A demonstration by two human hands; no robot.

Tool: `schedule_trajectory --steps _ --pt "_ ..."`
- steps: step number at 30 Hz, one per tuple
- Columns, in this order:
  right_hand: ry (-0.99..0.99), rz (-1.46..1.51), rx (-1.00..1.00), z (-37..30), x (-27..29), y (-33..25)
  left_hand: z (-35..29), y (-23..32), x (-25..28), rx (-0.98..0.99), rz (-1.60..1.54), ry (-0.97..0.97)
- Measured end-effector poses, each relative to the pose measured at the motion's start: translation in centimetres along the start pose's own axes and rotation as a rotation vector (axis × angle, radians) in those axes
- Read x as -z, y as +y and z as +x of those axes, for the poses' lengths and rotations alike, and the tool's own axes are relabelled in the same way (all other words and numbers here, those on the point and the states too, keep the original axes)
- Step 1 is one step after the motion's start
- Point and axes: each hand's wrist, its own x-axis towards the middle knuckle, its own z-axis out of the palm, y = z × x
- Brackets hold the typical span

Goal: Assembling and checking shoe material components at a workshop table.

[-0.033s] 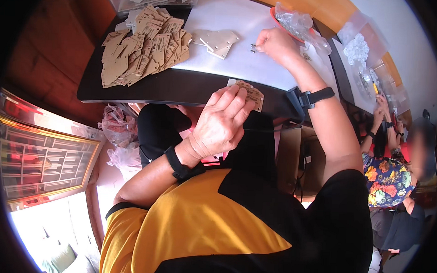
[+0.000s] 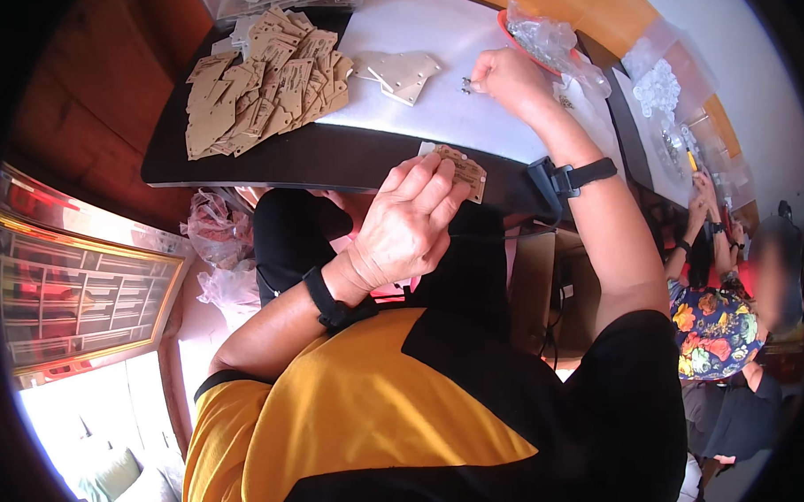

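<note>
Holding a brown plate [image 2: 472,177] in the left hand [image 2: 407,220], over the near edge of the surface [image 2: 334,165]. Bringing the fingers of the right hand [image 2: 510,79] narrowly together at small metal pieces [image 2: 465,86], toward the far right corner; not being able to tell whether gripping any. Seemingly being partway along: handling one plate, leaving a heap of brown plates [image 2: 257,91] by the left edge, pale plates [image 2: 404,76] nearer the far edge. Showing almost no change from the earlier frame.
</note>
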Motion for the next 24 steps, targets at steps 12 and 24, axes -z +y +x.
schedule_trajectory --steps 12,24 --pt "0.164 -0.207 0.294 -4.6 1.1 -2.5 -0.5 -0.1 -0.9 0.007 0.111 0.101" --pt "-0.339 0.431 0.011 -8.5 0.2 -5.3 -0.8 -0.2 -1.9 -0.051 0.043 0.226"
